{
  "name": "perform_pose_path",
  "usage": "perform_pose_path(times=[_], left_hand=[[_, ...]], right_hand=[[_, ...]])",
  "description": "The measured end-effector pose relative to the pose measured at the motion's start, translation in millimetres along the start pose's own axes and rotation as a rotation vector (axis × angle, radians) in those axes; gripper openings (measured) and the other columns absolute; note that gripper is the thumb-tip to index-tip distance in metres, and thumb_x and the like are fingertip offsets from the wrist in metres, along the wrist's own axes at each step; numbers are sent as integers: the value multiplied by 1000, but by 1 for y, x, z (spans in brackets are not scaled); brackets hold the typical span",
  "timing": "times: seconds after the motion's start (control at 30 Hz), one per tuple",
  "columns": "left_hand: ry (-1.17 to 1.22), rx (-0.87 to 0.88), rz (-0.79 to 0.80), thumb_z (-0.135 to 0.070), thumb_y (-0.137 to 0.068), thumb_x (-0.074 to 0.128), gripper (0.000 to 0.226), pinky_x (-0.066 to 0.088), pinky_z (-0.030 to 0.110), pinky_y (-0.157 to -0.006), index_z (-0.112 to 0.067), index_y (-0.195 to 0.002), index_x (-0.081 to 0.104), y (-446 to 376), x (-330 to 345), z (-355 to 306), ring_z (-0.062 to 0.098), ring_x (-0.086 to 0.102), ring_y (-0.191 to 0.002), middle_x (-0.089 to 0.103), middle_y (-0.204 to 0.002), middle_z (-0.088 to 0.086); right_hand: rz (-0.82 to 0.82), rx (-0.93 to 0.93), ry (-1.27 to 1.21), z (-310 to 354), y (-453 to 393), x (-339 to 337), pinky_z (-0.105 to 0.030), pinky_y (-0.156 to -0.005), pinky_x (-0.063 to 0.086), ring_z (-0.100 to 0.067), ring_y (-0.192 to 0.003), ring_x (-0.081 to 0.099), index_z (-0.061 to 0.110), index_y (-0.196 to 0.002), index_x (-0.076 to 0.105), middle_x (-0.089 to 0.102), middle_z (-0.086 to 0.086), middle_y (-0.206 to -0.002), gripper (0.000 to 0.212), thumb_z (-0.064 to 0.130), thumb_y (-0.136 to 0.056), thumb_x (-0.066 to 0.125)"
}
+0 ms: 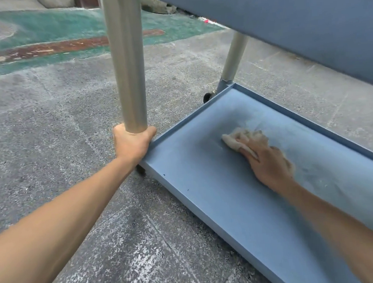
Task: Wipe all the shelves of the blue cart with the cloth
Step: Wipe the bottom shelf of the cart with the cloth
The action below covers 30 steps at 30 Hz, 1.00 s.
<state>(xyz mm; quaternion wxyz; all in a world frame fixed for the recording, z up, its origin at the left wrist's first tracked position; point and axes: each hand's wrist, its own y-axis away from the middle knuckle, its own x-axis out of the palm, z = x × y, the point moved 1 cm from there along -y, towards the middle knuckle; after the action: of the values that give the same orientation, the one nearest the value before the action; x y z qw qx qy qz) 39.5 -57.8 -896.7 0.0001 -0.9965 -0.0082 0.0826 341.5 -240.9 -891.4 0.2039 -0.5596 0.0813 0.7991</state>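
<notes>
The blue cart's bottom shelf is a shallow tray with a raised rim, low over the ground. A crumpled beige cloth lies pressed flat on it near the middle, under my right hand; the hand and cloth are motion-blurred. My left hand is wrapped around the base of the near silver post at the shelf's left front corner. The shelf above slants across the top right, seen from its underside and edge. Pale dusty streaks show on the shelf right of the cloth.
A second grey post rises from the far left corner, with a black caster below it. Another caster sits under the near corner. Grey speckled concrete surrounds the cart; green and red painted ground lies beyond.
</notes>
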Motion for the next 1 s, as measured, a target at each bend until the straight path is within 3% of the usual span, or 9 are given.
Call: perform_pose_path(times=[0.1, 0.17, 0.27, 0.37, 0.5, 0.57, 0.67, 0.77, 1.0], left_hand=[[5, -14, 39, -36, -54, 76, 33, 48, 30, -53, -14, -73, 61, 1, -3, -2, 20, 61, -60, 63, -67, 2], [-4, -24, 56, -37, -53, 76, 35, 47, 31, -54, -12, -74, 62, 3, -5, -4, 20, 60, -60, 64, -68, 3], [-13, -44, 69, -35, -54, 76, 37, 48, 31, -56, -11, -78, 62, 6, -8, -8, 20, 61, -63, 64, -71, 3], [-1, -83, 94, -34, -55, 76, 36, 50, 33, -60, -13, -81, 61, 8, -10, -10, 22, 63, -67, 64, -71, 3], [-12, -106, 97, -34, -54, 76, 37, 57, 38, -64, -14, -82, 61, 7, -10, -11, 23, 66, -70, 64, -71, 1], [-12, -114, 88, -34, -54, 78, 37, 56, 37, -65, -15, -82, 61, 6, -9, -10, 22, 67, -71, 65, -72, 0], [-12, -119, 74, -33, -57, 80, 37, 53, 31, -63, -16, -83, 61, 4, -7, -8, 20, 66, -71, 65, -73, -2], [-22, -118, 68, -30, -60, 81, 35, 55, 32, -63, -15, -85, 63, 4, -6, -7, 21, 67, -72, 67, -75, -1], [-1, -98, 91, -44, -61, 85, 47, 48, 31, -57, -11, -87, 64, 8, -7, -6, 21, 61, -62, 66, -71, 2]], right_hand=[[98, -194, -34, 14, 48, -1, -18, -98, 22, -6, -140, 43, 67, -138, 47, 48, 24, -151, 34, 57, -107, 35], [113, -268, -61, 21, 84, -3, -17, -103, 21, 8, -136, 37, 78, -130, 42, 45, 35, -145, 32, 60, -106, 33], [114, -309, -165, 26, 127, -2, -23, -117, 26, 1, -141, 47, 57, -129, 64, 56, 26, -145, 33, 60, -101, 48], [130, -260, -180, 37, 138, -1, -29, -116, 28, -6, -141, 48, 49, -127, 67, 56, 19, -146, 32, 50, -96, 60], [173, -335, -205, 58, 130, 10, -14, -117, 15, 22, -141, 21, 56, -128, 62, 38, 36, -149, 35, 52, -94, 55], [159, -396, -213, 74, 121, 22, -15, -119, 11, 32, -136, 11, 51, -129, 65, 33, 40, -147, 31, 47, -99, 58], [127, -432, -189, 97, 98, 36, -39, -120, 30, 14, -138, 34, 44, -130, 70, 44, 28, -149, 31, 36, -101, 65], [140, -432, -135, 120, 71, 46, -46, -110, 37, -17, -135, 48, 45, -132, 68, 53, 12, -148, 32, 41, -100, 63], [95, -476, -39, 188, 7, 72, -45, -95, 39, -22, -112, 46, 51, -127, 68, 55, 8, -126, 32, 39, -98, 63]])
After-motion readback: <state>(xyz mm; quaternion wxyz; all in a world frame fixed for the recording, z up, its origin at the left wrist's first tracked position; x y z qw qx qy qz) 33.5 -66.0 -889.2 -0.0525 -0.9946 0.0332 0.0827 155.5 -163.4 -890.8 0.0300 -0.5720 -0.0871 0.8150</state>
